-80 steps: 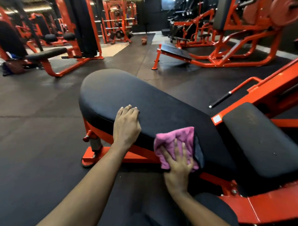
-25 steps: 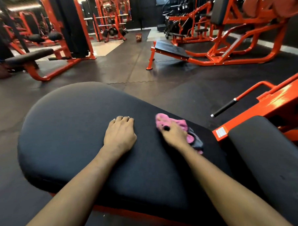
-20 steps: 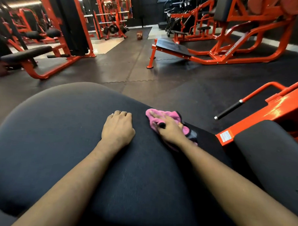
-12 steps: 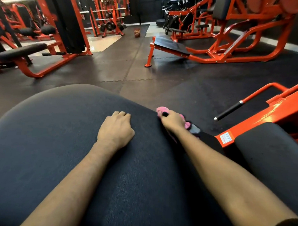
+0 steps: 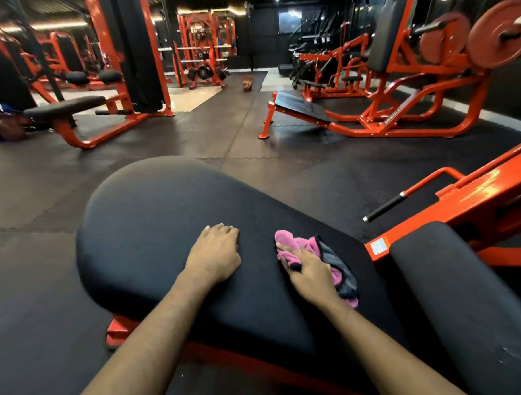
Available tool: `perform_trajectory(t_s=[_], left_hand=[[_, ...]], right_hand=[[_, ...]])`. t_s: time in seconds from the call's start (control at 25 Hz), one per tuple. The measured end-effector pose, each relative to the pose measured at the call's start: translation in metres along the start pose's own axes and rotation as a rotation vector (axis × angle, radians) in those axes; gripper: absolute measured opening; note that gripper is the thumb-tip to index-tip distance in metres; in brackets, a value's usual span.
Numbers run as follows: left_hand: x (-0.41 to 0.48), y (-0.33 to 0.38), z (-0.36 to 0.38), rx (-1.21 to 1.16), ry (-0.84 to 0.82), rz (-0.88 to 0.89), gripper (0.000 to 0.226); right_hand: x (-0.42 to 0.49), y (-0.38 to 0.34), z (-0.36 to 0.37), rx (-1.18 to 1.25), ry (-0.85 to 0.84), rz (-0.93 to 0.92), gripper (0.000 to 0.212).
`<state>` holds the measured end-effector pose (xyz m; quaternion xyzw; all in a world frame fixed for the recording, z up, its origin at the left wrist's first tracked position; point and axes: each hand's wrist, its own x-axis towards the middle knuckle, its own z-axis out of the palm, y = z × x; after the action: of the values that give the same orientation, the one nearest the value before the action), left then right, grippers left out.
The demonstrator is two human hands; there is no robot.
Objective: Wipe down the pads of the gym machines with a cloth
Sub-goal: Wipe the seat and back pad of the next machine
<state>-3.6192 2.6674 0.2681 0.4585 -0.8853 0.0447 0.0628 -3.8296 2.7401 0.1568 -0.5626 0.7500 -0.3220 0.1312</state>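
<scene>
The right grip (image 5: 308, 274) lies flat with straight fingers, pressing the pink cloth (image 5: 287, 240) down on the big black pad (image 5: 162, 223) so it can rub. The left grip (image 5: 213, 255) rests flat just beside it, holding nothing, likely to lean on.

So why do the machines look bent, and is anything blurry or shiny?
Head view: the wide lens bows orange frames near the edges; far racks look dim and soft; glare streaks the orange beam at right; left hand, right hand and cloth look sharp.
</scene>
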Motion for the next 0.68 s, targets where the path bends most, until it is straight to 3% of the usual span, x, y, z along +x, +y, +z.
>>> perform_trajectory(t_s=[0.12, 0.28, 0.36, 0.44, 0.52, 0.6, 0.68], left_hand=[[-0.044, 0.012, 0.004, -0.012, 0.005, -0.003, 0.034], [-0.102, 0.041, -0.006, -0.306, -0.03, 0.121, 0.075], [-0.119, 0.059, -0.019, -0.423, -0.065, 0.219, 0.084], [-0.125, 0.075, -0.026, -0.482, -0.14, 0.309, 0.079], [-0.133, 0.094, -0.028, -0.518, -0.216, 0.354, 0.054], [-0.138, 0.11, -0.032, -0.512, -0.238, 0.366, 0.024], [-0.14, 0.12, -0.035, -0.498, -0.267, 0.411, 0.023]], right_hand=[[-0.069, -0.017, -0.004, -0.021, 0.012, 0.064, 0.045], [-0.149, -0.041, -0.034, 0.451, -0.061, 0.023, 0.036], [-0.168, -0.046, -0.061, 0.492, -0.074, 0.008, 0.036], [-0.184, -0.058, -0.095, 0.52, -0.022, 0.032, 0.046], [-0.197, -0.059, -0.122, 0.72, 0.016, -0.017, 0.051], [-0.213, -0.051, -0.149, 0.753, 0.025, -0.041, 0.028], [-0.229, -0.027, -0.167, 0.667, 0.077, -0.071, 0.022]])
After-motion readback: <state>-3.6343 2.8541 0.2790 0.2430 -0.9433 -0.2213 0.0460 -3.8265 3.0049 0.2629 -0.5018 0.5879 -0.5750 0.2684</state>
